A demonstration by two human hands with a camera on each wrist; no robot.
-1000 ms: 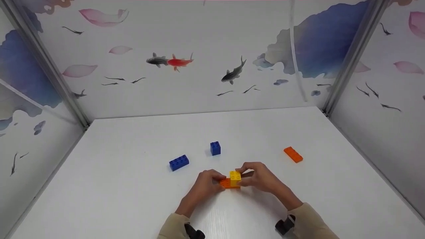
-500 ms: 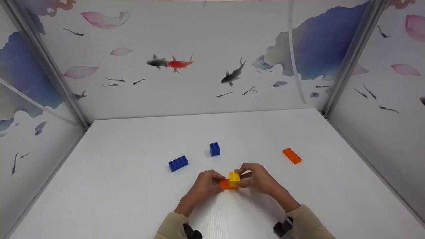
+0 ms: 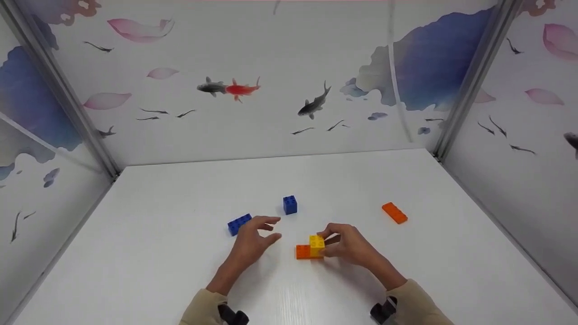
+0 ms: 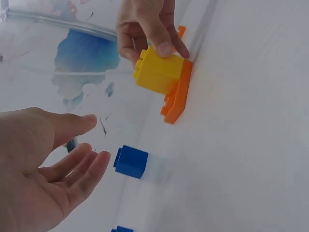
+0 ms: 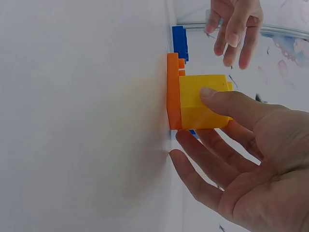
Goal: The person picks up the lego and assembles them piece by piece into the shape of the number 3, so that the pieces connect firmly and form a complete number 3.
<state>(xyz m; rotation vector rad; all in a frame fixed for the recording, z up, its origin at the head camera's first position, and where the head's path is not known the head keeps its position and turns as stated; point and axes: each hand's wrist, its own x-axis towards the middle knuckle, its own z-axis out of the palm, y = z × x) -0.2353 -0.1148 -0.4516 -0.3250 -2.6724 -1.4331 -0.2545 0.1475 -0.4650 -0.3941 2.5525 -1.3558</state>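
White table [image 3: 158, 253]: flat white tabletop walled by panels printed with fish and petals; it bears every brick.
Left hand [image 3: 250, 241]: has let go of the stack since half a second ago and now hovers to its left, fingers loose, gripping nothing, just beside the long blue plastic brick [image 3: 238, 223].
Right hand [image 3: 350, 243]: stays on the stack, thumb and fingers pinching the yellow square plastic brick [image 3: 317, 245].
Yellow brick: sits on the right end of the flat orange plastic brick [image 3: 303, 252], which lies on the table in front of the person.
Small blue cube brick [image 3: 290, 204]: unmoved, behind the hands.
Second orange flat brick [image 3: 394, 212]: unmoved, well apart to the right.
Hidden: the left fingers cover part of the long blue brick.
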